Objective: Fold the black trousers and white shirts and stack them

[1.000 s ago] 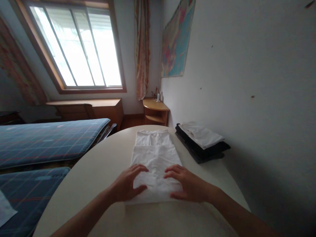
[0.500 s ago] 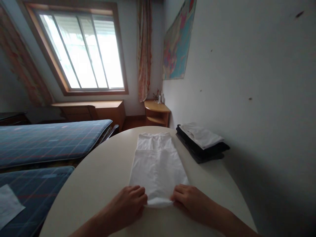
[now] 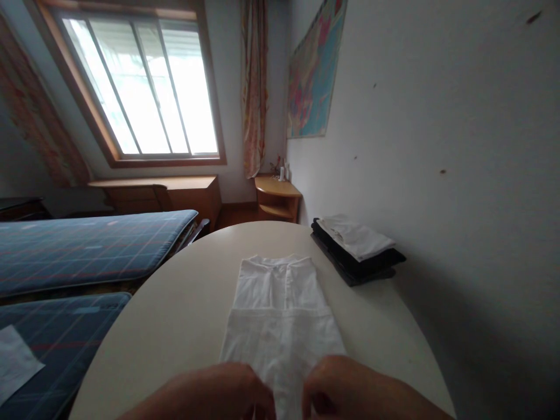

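A folded white shirt (image 3: 284,332) lies lengthwise on the round table, its neckline at the far end and a fold line across its upper part. My left hand (image 3: 227,388) is at the shirt's near left side with fingers curled down onto the cloth. On the near right side, my right hand (image 3: 345,385) is bent the same way, closed on the fabric. The fingertips and the shirt's near edge are largely hidden by the hands and the bottom of the view.
The cream round table (image 3: 184,315) carries a stack of folded dark clothes (image 3: 345,271) with a white folded garment (image 3: 361,239) on top, near the wall. Plaid mattresses (image 3: 87,251) stand to the left, one bearing a white cloth (image 3: 15,361). A corner shelf (image 3: 280,186) is beyond.
Both hands have drawn back toward me, and the shirt has slid nearer with them. Its collar end now lies farther from the table's far edge.
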Motion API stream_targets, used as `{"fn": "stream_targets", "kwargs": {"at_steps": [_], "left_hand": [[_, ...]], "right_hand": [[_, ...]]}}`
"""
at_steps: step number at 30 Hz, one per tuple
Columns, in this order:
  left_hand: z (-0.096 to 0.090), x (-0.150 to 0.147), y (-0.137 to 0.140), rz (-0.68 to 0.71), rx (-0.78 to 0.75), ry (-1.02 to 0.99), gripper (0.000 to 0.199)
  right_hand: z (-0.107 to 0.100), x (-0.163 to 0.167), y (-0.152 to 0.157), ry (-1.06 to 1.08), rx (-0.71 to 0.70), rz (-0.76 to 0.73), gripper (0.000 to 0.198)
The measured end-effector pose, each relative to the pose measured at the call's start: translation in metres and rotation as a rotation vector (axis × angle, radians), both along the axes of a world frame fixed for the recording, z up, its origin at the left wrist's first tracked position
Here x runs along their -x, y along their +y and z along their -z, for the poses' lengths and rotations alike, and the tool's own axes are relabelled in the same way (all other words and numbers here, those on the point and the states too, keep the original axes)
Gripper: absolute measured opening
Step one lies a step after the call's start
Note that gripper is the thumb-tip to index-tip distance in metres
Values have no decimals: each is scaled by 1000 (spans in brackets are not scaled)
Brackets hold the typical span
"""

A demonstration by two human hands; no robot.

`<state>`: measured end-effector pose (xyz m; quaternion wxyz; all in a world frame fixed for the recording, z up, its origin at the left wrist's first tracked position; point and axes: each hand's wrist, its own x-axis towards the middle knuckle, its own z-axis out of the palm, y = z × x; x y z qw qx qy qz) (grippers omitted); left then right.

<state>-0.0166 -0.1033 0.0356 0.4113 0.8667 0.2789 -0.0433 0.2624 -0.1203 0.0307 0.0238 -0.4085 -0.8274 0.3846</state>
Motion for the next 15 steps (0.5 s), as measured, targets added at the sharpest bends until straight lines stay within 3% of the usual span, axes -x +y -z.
{"fn": "stream_targets", "kwargs": {"at_steps": [3, 6, 11, 15], "left_hand": [[-21, -14, 38, -257, -273, -99, 19], [-19, -20, 71, -404, -470, -87, 28], [-6, -24, 88, -395, -446, 77, 48], [-5, -24, 84, -402, -392, 102, 45]], "right_hand": [[-15, 16, 31, 68, -160, 179, 15], [-15, 21, 58, 62, -322, 350, 24], [0, 21, 80, -99, -349, 410, 44], [1, 24, 81, -139, -314, 404, 37]]}}
